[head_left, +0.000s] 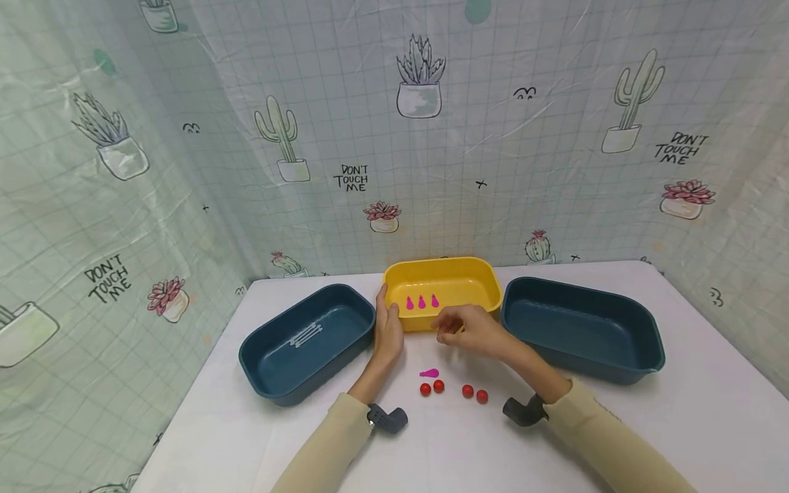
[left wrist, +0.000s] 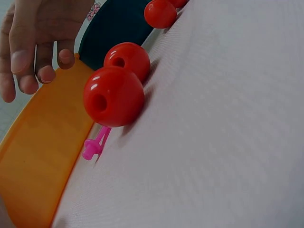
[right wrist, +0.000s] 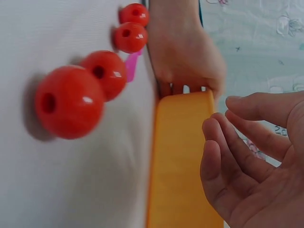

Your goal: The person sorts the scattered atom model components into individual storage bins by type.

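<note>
My left hand [head_left: 389, 332] lies against the left end of a yellow tray [head_left: 446, 323], its fingers extended along the wall and the thumb near the front corner. Over the tray's front rim hovers my right hand [head_left: 473, 331], fingers loosely bent; the right wrist view shows nothing between thumb and fingertips. Three small pink bulb-shaped pieces [head_left: 422, 302] stand in a row inside the tray. Another pink piece [head_left: 429, 373], with a narrow collared end, lies on the table in front. Several red beads [head_left: 468, 391] with holes sit nearer to me, in two pairs.
To the left, a dark blue tray [head_left: 271, 398] contains several thin white sticks [head_left: 305, 335]. A second dark blue tray [head_left: 616, 373] stands at the right, close beside the yellow one. Behind the white-covered table [head_left: 456, 452] hangs a cactus-print curtain [head_left: 468, 150].
</note>
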### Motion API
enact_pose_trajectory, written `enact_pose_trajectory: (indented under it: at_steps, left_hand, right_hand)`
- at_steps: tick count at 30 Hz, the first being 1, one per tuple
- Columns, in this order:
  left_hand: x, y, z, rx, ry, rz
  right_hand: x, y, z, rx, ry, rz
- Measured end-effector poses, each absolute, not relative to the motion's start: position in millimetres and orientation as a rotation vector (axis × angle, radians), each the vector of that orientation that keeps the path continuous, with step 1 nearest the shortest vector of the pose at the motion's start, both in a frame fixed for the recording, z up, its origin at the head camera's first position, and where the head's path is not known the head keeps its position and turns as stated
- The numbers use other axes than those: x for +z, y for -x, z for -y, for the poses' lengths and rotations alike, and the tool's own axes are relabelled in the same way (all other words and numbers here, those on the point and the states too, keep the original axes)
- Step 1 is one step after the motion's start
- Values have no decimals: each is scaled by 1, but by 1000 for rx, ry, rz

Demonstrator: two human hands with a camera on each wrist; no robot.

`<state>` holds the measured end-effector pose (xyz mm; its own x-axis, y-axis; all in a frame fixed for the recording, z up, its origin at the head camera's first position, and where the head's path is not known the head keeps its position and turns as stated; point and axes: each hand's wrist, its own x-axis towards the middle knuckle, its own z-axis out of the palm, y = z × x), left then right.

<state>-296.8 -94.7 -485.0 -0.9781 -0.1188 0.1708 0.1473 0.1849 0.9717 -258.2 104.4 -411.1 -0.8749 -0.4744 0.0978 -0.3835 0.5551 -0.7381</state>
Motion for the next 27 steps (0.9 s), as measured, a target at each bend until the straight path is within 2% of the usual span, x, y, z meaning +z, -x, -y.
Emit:
enact_pose_trajectory:
  at_steps: [6,27]
  left_hand:
    - [-484,297,95,-1882,34,2244]
    - [-484,296,95,-1879,34,2245]
  right_hand:
    - [-421,261,-103,-1233,697,-2583]
    - [-444,258,-89,-1069,796,-2469]
